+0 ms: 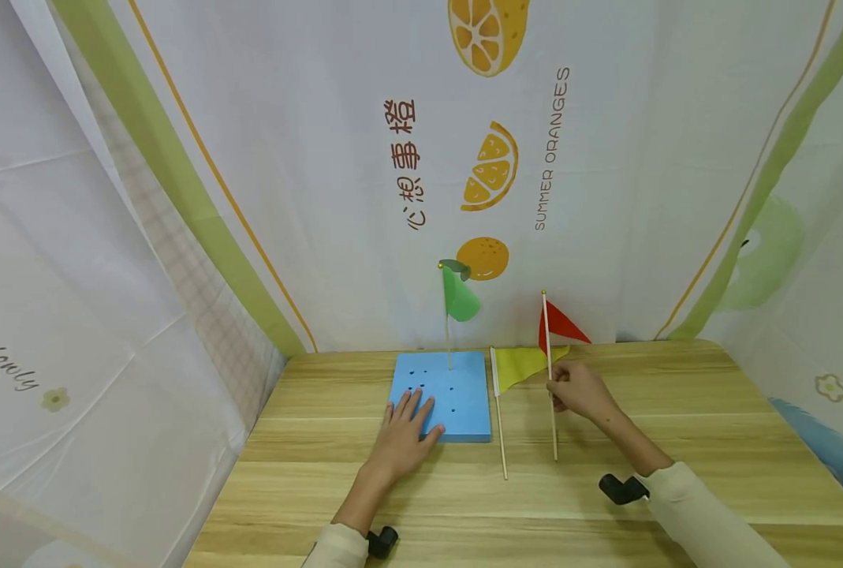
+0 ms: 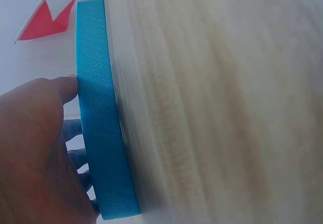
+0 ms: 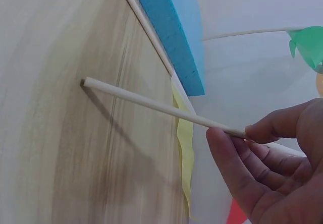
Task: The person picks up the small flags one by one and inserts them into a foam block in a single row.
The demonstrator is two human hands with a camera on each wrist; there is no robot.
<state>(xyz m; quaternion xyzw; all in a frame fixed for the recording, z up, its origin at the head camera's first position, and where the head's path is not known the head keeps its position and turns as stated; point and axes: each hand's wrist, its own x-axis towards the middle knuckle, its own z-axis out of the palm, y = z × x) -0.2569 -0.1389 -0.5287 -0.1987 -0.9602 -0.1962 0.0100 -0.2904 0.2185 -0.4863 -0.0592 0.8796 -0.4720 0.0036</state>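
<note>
A blue foam block with several small holes in its top lies on the table. My left hand rests on its near left part, fingers spread; the left wrist view shows the thumb at the block's edge. A green flag stands upright in the block's far part. To the right, my right hand pinches the wooden stick of a red flag between thumb and fingers. The stick's lower end points down near the tabletop; whether it touches I cannot tell. A yellow flag lies between block and right hand.
The wood-grain table ends at a hanging white cloth printed with oranges and lettering. More cloth hangs at the left side. A black wrist camera sits on the right sleeve, another on the left.
</note>
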